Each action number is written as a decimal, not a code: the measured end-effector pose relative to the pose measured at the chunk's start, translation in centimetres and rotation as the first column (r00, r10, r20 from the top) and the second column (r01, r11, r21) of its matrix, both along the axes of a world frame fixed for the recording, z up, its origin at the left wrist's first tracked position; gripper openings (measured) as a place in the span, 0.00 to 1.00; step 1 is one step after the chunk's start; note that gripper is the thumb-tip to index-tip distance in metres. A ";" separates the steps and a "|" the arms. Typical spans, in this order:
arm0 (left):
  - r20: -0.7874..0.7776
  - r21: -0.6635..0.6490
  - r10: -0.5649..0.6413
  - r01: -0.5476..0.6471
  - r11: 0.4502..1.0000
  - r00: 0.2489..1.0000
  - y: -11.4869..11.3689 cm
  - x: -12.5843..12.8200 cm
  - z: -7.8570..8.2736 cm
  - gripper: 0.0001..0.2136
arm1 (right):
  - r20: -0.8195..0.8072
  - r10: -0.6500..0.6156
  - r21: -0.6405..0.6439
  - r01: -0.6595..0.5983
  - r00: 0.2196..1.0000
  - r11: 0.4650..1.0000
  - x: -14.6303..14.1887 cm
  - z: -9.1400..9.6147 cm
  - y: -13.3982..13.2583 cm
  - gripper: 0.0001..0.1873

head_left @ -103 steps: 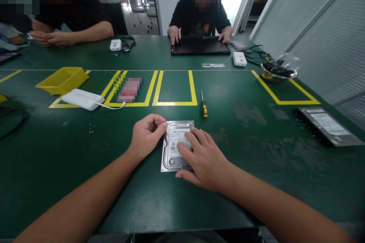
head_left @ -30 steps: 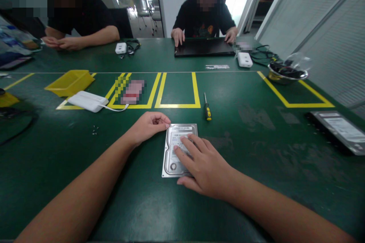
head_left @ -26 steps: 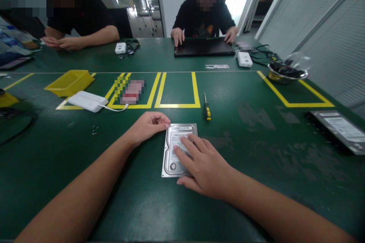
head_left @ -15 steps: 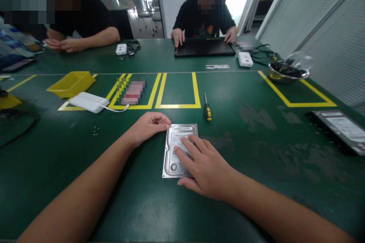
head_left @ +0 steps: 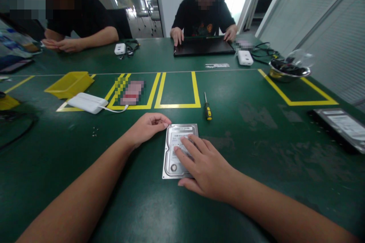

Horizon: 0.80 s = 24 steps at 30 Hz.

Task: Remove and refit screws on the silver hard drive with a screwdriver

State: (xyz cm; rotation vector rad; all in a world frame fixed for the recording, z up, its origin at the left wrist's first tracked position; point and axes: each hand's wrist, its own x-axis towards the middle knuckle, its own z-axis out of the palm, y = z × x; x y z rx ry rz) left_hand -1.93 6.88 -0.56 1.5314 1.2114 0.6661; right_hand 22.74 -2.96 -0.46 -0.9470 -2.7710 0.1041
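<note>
A silver hard drive cover (head_left: 171, 155) with a printed label lies on the green table, looking thin and flat. At its far left corner, my left hand (head_left: 149, 127) is closed, thumb and forefinger pinched at the edge and the other fingers curled. My right hand (head_left: 202, 165) rests open across the cover's right side, fingers spread over the label, thumb near the lower edge; it hides the right part. Beyond the cover lies a screwdriver (head_left: 209, 112) with a yellow and black handle. Several small screws (head_left: 95, 131) are scattered left of my left hand.
Another hard drive (head_left: 342, 125) lies at the right. A metal bowl (head_left: 289, 74) of dark parts stands behind it. At the left are a yellow bin (head_left: 70, 85) and a white power bank (head_left: 88, 102) cabled to a phone. Across the table, one person handles a black panel (head_left: 203, 47); another sits left.
Both hands keep their places on the cover. The view has shifted very slightly; nothing else has visibly moved.
</note>
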 end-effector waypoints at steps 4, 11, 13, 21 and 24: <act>0.014 -0.001 -0.004 0.004 1.000 1.000 0.0 0.0 -0.2 0.10 | 0.005 -0.001 -0.001 0.001 1.000 1.000 0.0 0.0 0.0 0.40; 0.039 -0.030 0.000 0.001 1.000 0.999 0.0 0.0 -0.2 0.11 | 0.007 0.001 0.011 -0.001 1.000 1.000 -0.1 0.1 0.0 0.40; 0.036 -0.027 0.000 0.001 1.000 0.999 -0.1 0.1 -0.2 0.12 | 0.005 0.003 0.010 -0.003 1.000 1.000 0.0 0.0 0.0 0.40; 0.010 0.045 0.010 -0.010 0.999 1.000 -0.2 0.1 -0.5 0.12 | 0.005 0.000 0.020 0.000 1.000 1.000 0.0 -0.1 0.0 0.40; -0.005 0.072 0.005 -0.005 0.997 1.000 -0.1 0.1 -0.6 0.11 | 0.007 0.000 0.022 0.000 1.000 1.000 0.0 -0.1 0.0 0.40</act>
